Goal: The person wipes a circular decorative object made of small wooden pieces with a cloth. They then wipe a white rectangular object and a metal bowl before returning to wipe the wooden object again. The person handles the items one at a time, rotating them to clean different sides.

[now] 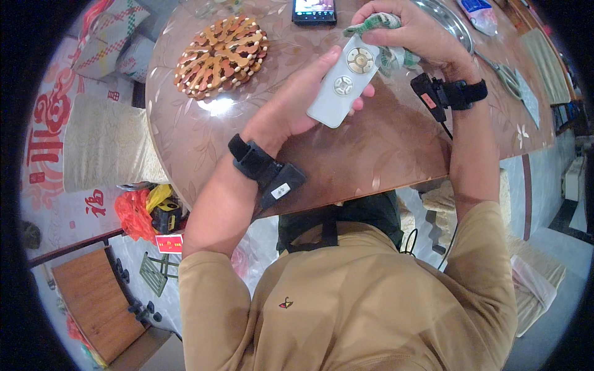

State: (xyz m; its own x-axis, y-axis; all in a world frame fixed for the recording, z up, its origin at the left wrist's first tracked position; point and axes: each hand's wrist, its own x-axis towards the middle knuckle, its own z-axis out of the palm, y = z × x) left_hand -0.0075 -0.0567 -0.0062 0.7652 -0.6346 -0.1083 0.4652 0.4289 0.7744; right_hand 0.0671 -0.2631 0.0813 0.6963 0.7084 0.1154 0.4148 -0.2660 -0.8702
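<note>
White remote control (331, 104), likely light, stiff and slightly slippery, slants across the upper centre of the frame, its long edges probably the surest hold. At left, the left hand (304, 91) curls its fingers around those edges; at right, the right hand (421, 36) pinches a soft-looking green-and-white cloth (382, 22) at the top end.

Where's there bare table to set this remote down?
Best patch: the table below the white remote, between the left forearm and the right wristband. A second lies below the round wooden mat, with the left forearm on its right. It's crowded at upper right: the right hand with the green cloth, then the metal tray, packet and scissors.
</note>
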